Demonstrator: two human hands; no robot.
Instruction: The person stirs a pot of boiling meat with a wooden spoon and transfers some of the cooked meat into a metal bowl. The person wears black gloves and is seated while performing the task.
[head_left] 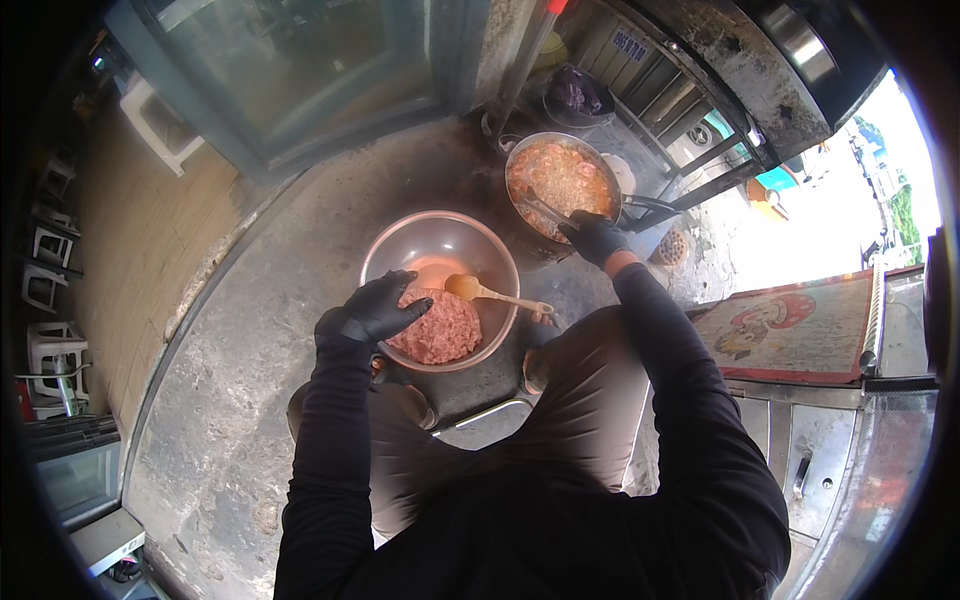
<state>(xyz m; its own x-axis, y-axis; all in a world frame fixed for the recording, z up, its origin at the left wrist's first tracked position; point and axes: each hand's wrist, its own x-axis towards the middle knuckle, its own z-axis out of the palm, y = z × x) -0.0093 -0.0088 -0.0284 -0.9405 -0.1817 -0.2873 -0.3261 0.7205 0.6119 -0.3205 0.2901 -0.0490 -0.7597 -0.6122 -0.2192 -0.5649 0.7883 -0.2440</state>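
**Gloved hands at two bowls of minced meat on a concrete floor**

Head view. Signs first: a small blue-and-white rectangular label (630, 44) sits on the grey shutter at the top, right of centre. At the right lies a flat rectangular board (790, 325) with a red border and a pale field bearing a red cartoon figure; it rests on top of a metal cabinet (820, 450). A purple bag (575, 92) sits in a dark basin beyond the far pan. White plastic stools (50, 290) stand along the left edge.

The person squats over the grey concrete floor (250, 330). Directly in front is a round steel bowl (440, 288) holding a mound of pink minced meat (437, 330) in its near half. A wooden spoon (490, 292) rests in the bowl, its head on the bare metal just beyond the meat and its handle crossing the right rim.

The left hand (378, 306), in a black glove, lies at the bowl's left rim with fingers curled downward, fingertips touching the left edge of the meat.

The right hand (594, 236), also black-gloved, reaches to the farther pan (562, 185), which is filled with orange-pink mince. It is closed around a pair of metal tongs (545, 210) whose tips lie in that mince, at the pan's near right edge.
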